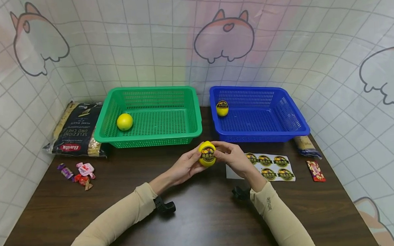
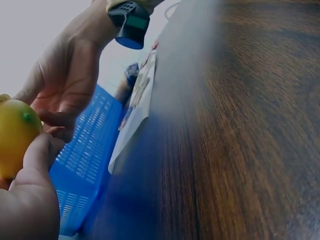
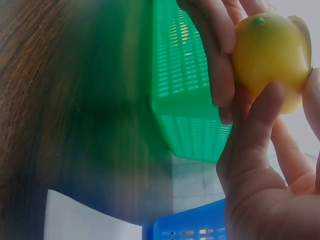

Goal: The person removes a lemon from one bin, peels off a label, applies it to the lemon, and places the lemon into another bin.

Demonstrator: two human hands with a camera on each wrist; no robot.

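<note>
Between both hands, over the table, is a yellow lemon (image 1: 205,162) with a round black-and-gold sticker (image 1: 207,153) on the side that faces me. My left hand (image 1: 186,165) grips the lemon from the left, thumb near the sticker's edge. From the right, my right hand (image 1: 235,159) holds it too, with the thumb at the sticker's right edge. In the right wrist view the lemon (image 3: 270,60) shows a green tip, and the sticker's edge curves along its far side. A white sheet of matching stickers (image 1: 275,162) lies partly behind my right wrist.
A green basket (image 1: 151,142) with one plain lemon (image 1: 125,121) stands at the back left. The blue basket (image 1: 261,137) beside it holds a stickered lemon (image 1: 222,110). Left lie a pasta bag (image 1: 80,125) and wrapped candies (image 1: 85,169); right, a red packet (image 1: 315,171) and another bag (image 1: 306,147).
</note>
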